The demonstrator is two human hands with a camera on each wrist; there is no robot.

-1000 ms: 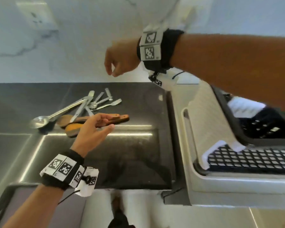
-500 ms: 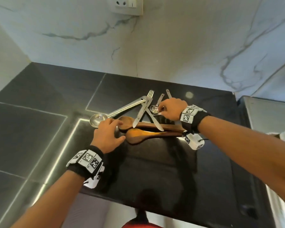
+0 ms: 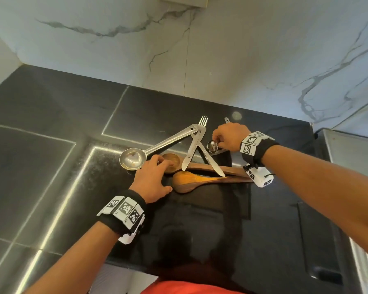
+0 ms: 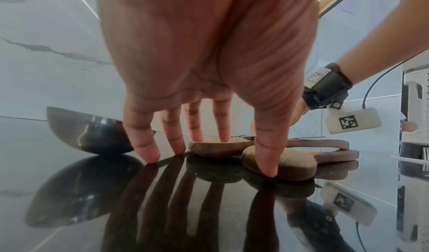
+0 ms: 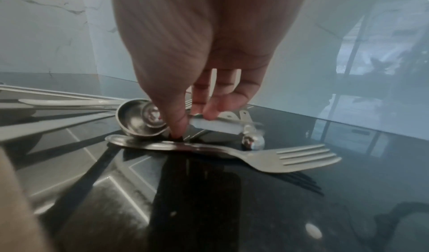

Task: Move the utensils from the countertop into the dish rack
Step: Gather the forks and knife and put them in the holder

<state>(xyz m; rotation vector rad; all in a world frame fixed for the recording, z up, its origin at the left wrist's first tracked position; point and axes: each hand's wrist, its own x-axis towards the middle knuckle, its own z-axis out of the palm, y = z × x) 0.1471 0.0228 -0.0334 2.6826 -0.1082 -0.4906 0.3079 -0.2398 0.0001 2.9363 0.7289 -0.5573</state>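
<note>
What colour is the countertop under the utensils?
Glossy black countertop with pale seam lines; the head view shows it best.

Both arms are reaching forward over the surface (image 3: 263,240), banded at the wrists. The left hand (image 3: 152,179) is spreading palm-down, fingers (image 4: 148,146) straight and splayed, tips pressing down, thumb stretched out to the side. The right hand (image 3: 229,135) is arching from the right, knuckles up, thumb and fingertips (image 5: 213,109) pinching together at something thin, though blur is making the exact grip hard to read.
</note>
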